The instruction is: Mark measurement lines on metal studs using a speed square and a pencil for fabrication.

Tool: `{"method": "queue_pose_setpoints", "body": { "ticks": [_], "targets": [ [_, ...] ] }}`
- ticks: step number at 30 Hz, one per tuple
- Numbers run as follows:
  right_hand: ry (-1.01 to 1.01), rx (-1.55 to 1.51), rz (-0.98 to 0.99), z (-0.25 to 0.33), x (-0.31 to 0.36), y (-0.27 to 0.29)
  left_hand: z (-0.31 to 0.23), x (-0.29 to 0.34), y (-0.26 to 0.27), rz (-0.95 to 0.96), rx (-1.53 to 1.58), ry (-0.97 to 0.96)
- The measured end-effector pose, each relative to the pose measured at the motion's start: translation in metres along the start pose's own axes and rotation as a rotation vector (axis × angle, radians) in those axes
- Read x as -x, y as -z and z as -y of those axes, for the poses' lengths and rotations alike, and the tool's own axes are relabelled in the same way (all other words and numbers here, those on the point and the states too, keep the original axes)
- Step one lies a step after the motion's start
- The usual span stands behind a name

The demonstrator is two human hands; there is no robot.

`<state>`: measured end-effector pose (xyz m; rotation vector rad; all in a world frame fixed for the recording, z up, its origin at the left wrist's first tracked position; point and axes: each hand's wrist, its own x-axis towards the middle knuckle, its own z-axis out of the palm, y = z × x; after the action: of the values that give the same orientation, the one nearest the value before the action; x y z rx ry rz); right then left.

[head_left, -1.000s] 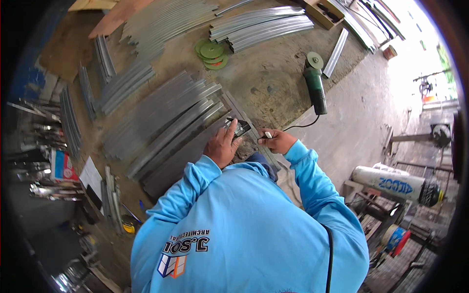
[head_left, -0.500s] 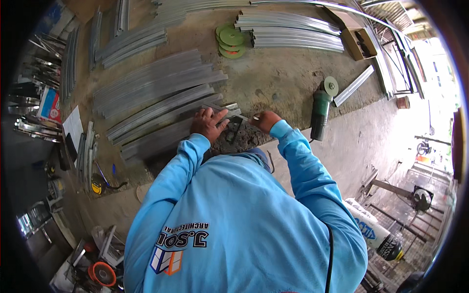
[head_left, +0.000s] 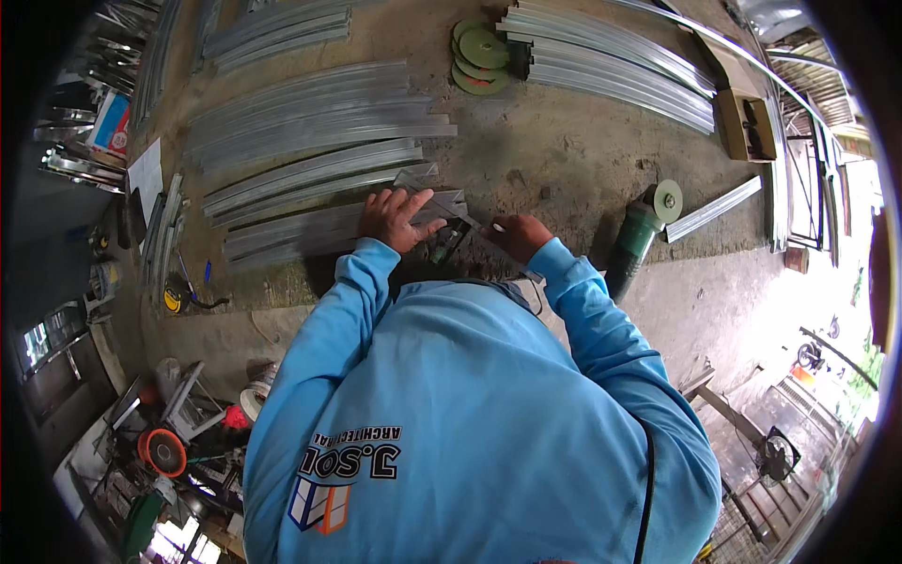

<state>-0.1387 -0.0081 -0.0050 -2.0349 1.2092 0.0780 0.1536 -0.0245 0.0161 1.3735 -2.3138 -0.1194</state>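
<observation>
My left hand [head_left: 393,220] lies with spread fingers on the near ends of grey metal profiles [head_left: 310,228]. Under its fingertips a thin flat bar [head_left: 449,209] runs slantwise across the profile ends toward my right hand. My right hand [head_left: 522,237] is closed just to the right, at the end of that bar. A small pale tip shows at its fingers, but what it holds is mostly hidden. Between my hands, near the bench edge, sits a small dark object [head_left: 451,241] that I cannot make out. Right of my right hand lies a green angle grinder [head_left: 635,240] with a pale disc.
More profiles [head_left: 310,105] lie in groups across the worktop at left, with another bundle [head_left: 620,70] at far right. Green cutting discs [head_left: 482,49] are stacked at the back. An open cardboard box [head_left: 739,132] and a short profile [head_left: 714,208] lie right. A tape measure [head_left: 176,293] is at left.
The whole view has shifted and tilted slightly. My left hand stays on the profiles; my right hand sits a little farther from it, still closed.
</observation>
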Motion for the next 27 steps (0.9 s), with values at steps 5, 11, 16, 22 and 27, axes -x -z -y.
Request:
{"method": "queue_pose_setpoints", "body": {
  "ticks": [5, 11, 16, 22, 27],
  "targets": [
    [-0.077, -0.04, 0.062, 0.018, 0.004, 0.023, 0.001, 0.001, -0.002, 0.015, -0.04, -0.001],
    [0.018, -0.054, 0.002, -0.001, 0.001, 0.002, 0.001, -0.001, -0.002, 0.024, -0.049, -0.005],
    [-0.233, -0.202, 0.099, 0.03, 0.006, 0.041, 0.001, 0.0, 0.0, 0.026, -0.051, 0.0],
    [0.04, -0.192, -0.644, 0.052, 0.014, 0.078, 0.0, -0.001, 0.002, 0.017, -0.045, -0.002],
    [0.077, -0.501, -0.348, 0.061, 0.014, 0.097, -0.002, -0.002, 0.007, 0.053, -0.036, 0.009]
  ]
}}
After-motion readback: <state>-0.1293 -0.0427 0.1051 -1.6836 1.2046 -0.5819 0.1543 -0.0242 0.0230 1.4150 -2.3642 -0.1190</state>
